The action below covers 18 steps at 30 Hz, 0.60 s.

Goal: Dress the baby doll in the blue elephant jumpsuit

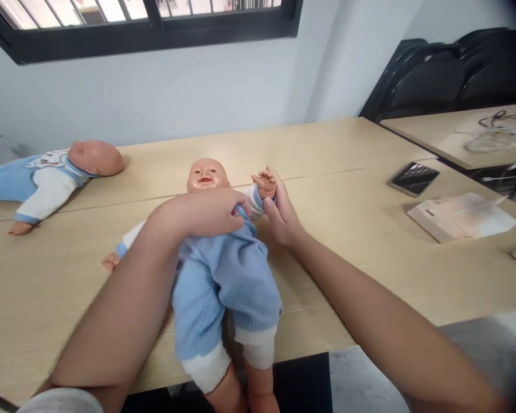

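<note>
A baby doll point(223, 269) in a light blue fleece romper with white cuffs lies on its back on the wooden table point(370, 241), its head toward the wall and its legs hanging over the near edge. My left hand point(208, 213) lies across the doll's chest, its fingers closed on the blue fabric at the shoulder. My right hand point(279, 212) grips the doll's raised arm at the white sleeve, just below its small hand.
A second doll point(51, 178) in blue and white lies at the far left of the table. A dark phone point(413, 178) and a flat wrapped packet point(462, 217) lie at the right. Another table with cables and black chairs stand behind at the right.
</note>
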{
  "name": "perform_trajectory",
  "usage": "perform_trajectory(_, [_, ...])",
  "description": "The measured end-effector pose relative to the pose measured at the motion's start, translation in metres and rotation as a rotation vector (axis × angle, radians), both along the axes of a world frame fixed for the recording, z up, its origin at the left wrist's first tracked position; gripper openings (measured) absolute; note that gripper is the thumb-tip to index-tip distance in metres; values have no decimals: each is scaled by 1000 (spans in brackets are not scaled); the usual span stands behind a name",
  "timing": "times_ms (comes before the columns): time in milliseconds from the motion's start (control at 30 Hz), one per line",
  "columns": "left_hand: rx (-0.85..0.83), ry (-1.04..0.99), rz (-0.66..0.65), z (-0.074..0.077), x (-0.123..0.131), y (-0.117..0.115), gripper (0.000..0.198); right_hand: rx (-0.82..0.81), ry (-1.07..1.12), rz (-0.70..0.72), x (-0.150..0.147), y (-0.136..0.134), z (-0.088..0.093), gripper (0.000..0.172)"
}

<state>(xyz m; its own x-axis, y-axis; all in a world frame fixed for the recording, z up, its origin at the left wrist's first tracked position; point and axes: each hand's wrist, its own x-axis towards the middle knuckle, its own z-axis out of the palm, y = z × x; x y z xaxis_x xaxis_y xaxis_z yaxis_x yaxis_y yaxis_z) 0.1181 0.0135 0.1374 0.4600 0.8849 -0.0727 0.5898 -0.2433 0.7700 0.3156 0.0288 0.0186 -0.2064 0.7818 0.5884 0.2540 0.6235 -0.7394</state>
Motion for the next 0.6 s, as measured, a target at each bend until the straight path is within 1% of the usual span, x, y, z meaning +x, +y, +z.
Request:
perform_trajectory(67, [115, 115, -126, 2, 8, -3, 22, 1, -52, 13, 7, 1, 2, 76])
perform_trajectory(167, [323, 260, -177, 0, 14, -5, 21, 17, -140, -7, 13, 4, 9, 74])
perform_trajectory(200, [370, 299, -185, -1, 14, -4, 19, 19, -167, -20, 13, 4, 10, 73])
perform_trajectory(267, [413, 296, -180, -5, 11, 1, 17, 21, -207, -46, 15, 4, 13, 72])
perform_trajectory(367, [404, 190, -162, -10, 4, 12, 24, 40, -224, -60, 16, 2, 14, 71])
perform_trajectory(433, [374, 129, -168, -9, 3, 17, 26, 50, -228, -71, 17, 1, 13, 70])
perform_trajectory(533, [263, 27, -184, -2, 9, 16, 21, 37, -242, -113, 18, 1, 14, 68])
perform_trajectory(600, [223, -31, -204, 4, 14, 12, 20, 30, -250, -135, 16, 1, 15, 68])
